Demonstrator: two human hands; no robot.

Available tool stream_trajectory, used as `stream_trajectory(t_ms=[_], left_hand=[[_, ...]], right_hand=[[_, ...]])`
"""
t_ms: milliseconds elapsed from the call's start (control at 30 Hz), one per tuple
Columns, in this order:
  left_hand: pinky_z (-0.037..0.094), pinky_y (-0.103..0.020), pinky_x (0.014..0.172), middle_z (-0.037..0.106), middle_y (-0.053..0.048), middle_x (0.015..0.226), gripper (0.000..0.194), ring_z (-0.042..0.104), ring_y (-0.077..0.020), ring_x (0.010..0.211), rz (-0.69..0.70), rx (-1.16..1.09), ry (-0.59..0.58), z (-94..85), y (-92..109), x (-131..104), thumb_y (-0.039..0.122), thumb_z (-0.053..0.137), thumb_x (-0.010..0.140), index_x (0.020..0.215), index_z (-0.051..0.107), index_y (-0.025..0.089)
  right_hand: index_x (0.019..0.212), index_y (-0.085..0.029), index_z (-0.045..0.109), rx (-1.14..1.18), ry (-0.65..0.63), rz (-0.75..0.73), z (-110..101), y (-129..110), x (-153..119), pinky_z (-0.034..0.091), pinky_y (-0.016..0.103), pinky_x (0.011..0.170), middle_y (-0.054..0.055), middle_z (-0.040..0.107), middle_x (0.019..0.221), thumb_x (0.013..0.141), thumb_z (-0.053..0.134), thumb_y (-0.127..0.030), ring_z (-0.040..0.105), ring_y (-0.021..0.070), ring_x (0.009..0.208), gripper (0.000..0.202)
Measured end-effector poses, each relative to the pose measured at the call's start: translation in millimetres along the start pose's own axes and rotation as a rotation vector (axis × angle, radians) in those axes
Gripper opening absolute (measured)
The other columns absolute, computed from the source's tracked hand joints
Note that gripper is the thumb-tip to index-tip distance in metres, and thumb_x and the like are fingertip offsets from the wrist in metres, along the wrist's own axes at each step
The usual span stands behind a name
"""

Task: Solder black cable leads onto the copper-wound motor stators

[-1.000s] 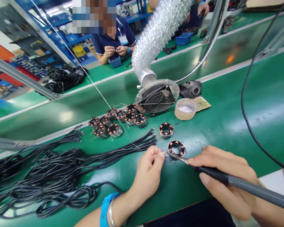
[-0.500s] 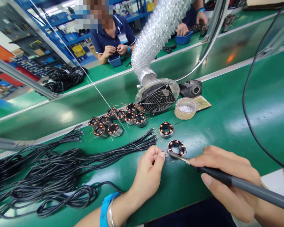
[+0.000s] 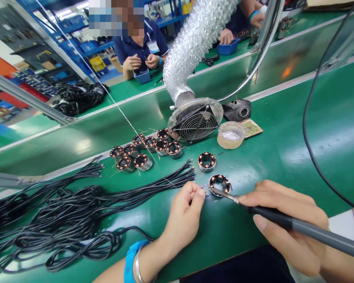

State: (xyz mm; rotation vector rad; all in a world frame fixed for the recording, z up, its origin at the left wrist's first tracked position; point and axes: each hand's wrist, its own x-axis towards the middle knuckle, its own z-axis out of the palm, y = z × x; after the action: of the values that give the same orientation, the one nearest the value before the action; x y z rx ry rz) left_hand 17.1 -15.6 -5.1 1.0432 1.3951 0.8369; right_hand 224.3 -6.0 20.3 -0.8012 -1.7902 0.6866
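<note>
- Left hand: unmoved, thumb and forefinger pinching fine wires.
- Stator: on the green bench, beside the wires.
- Soldering iron: drawn slightly rightward, heating perhaps easing.
- Right hand: closed around the iron's handle.

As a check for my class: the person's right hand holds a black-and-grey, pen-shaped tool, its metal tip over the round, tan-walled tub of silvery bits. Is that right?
Not quite: in the head view, the metal tip is at the rim of the nearest copper-wound ring, not over the round, tan-walled tub. The right hand does hold the black-and-grey, pen-shaped tool.
</note>
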Motion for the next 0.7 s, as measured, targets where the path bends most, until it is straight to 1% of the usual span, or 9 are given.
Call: stream_trajectory(t_ms=[267,500,600,700], left_hand=[[0.021,-0.021,0.048,0.031,0.009,0.057,0.026,0.024,-0.0081,0.052,0.012,0.000,0.005,1.6,1.2,-0.4,0.040,0.048,0.094,0.079,0.045,0.020],[0.021,-0.021,0.048,0.031,0.009,0.057,0.025,0.024,-0.0083,0.052,0.018,0.005,0.003,1.2,1.3,0.6,0.039,0.048,0.094,0.079,0.045,0.020],[0.021,-0.021,0.048,0.031,0.009,0.057,0.025,0.024,-0.0083,0.052,0.018,0.007,0.002,1.1,1.4,-0.2,0.040,0.048,0.094,0.079,0.045,0.020],[0.021,-0.021,0.048,0.031,0.009,0.057,0.026,0.024,-0.0085,0.052,0.010,0.006,0.002,1.1,2.6,-0.4,0.040,0.048,0.093,0.078,0.045,0.020]], right_hand=[[0.098,-0.018,0.069,0.012,-0.014,0.006,2.7,1.3,0.1,0.042,0.024,0.047,0.001,0.065,0.073,0.081,0.053,-0.007,0.053,0.0109,0.056,0.026],[0.100,-0.017,0.068,0.014,0.008,0.003,0.6,1.4,-2.0,0.044,0.026,0.051,0.002,0.065,0.075,0.080,0.054,-0.007,0.054,0.0117,0.060,0.026],[0.100,-0.017,0.068,-0.012,0.011,-0.008,-1.9,-0.6,2.2,0.045,0.026,0.052,0.002,0.065,0.074,0.081,0.054,-0.008,0.056,0.0127,0.061,0.025],[0.103,-0.018,0.068,-0.073,0.040,-0.056,-5.0,-2.8,9.5,0.047,0.026,0.053,0.002,0.064,0.073,0.080,0.055,-0.007,0.058,0.0138,0.062,0.029]])
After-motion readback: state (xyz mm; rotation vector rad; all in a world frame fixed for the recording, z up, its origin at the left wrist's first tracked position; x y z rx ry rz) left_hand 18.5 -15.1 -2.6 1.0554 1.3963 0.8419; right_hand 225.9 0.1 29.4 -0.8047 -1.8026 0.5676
